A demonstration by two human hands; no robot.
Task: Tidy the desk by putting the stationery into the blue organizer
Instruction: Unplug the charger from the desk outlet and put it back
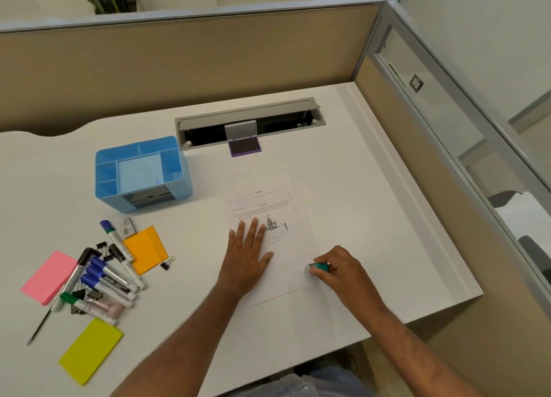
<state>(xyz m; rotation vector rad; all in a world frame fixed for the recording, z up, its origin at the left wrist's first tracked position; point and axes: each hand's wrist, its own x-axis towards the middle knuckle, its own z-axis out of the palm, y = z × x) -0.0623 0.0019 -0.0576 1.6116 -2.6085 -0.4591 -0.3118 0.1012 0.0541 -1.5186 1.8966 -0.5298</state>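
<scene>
White counter (343,170) seen from above. Left hand (249,255) laid flat, fingers straight and spread, pressed on a printed sheet (269,217) with text and a small diagram. Right hand (340,270) curled around a small teal stamp (319,267), held at the sheet's lower right edge; whether the stamp touches the paper cannot be told. Blue organizer (143,173) stood upright at left of the sheet, well apart from both hands, its compartments seen open at the top. Stationery heaped near the counter's left front: several whiteboard markers (110,280) with blue, black and green caps, black binder clips (167,264) among and beside them, a pencil (40,326) lying at the heap's near edge. Sticky-note pads noted around the heap: pink pad (49,276) at left, orange pad (146,249) at right, yellow-green pad (91,350) nearest the viewer. A purple ink pad (244,147) sat open by the grey cable tray (250,122) at the rear.
</scene>
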